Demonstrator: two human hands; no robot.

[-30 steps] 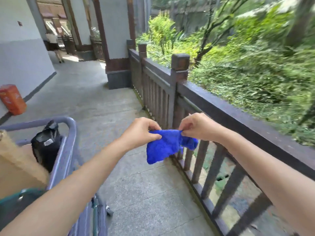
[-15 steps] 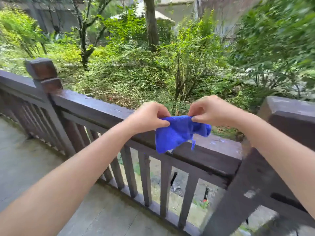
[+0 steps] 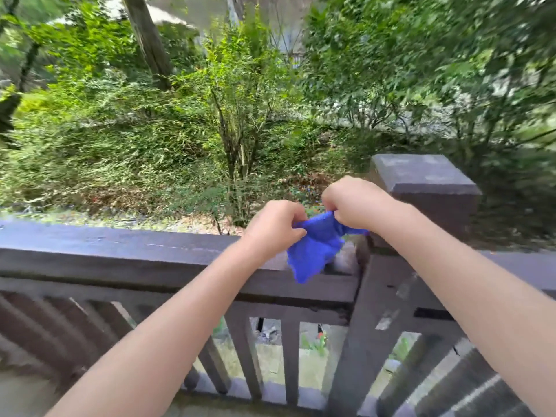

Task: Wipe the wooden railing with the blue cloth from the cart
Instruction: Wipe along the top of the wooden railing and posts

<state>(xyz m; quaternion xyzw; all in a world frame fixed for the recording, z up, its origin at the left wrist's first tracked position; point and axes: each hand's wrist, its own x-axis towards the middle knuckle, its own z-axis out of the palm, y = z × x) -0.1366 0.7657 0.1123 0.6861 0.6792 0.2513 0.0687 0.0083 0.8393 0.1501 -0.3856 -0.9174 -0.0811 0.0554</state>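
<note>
The blue cloth (image 3: 316, 251) hangs bunched between both hands, just above the dark wooden railing (image 3: 120, 254). My left hand (image 3: 273, 227) pinches its left edge and my right hand (image 3: 355, 203) pinches its top right edge. The cloth's lower part dangles in front of the top rail, close to the square post (image 3: 421, 182). Whether the cloth touches the rail, I cannot tell. The cart is out of view.
The railing runs across the whole view with vertical balusters (image 3: 288, 356) below the top rail. Beyond it lie dense green bushes (image 3: 234, 115) and trees. A strip of paved floor (image 3: 18, 395) shows at the bottom left.
My view has turned right from the walkway and cart until it faces the railing. Both hands, still holding the cloth, have come closer together and nearer the post.
</note>
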